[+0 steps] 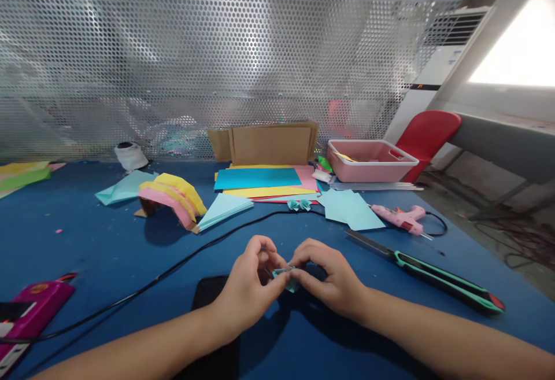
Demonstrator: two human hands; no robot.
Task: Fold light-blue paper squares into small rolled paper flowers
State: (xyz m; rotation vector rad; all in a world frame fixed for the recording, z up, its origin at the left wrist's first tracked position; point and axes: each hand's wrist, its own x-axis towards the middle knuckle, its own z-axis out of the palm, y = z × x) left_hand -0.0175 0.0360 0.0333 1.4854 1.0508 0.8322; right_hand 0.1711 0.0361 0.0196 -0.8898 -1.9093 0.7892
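Both my hands meet over the near middle of the blue table (pixel 108 253). My left hand (pixel 249 287) and my right hand (pixel 327 276) each pinch a small folded light-blue paper piece (pixel 287 276) between fingertips, just above a dark flat object (pixel 208 296) lying on the table. Most of the piece is hidden by my fingers. Two small folded light-blue paper pieces (pixel 299 204) lie farther back beside a black cable (pixel 182 264).
A utility knife (pixel 433 276) with a green handle lies to the right, a pink glue gun (pixel 401 218) behind it. Coloured paper sheets (pixel 260 180), a pink-and-yellow paper form (pixel 173 198), cardboard (pixel 269 143) and a pink tray (pixel 370 160) sit farther back before a perforated metal screen (pixel 217 62).
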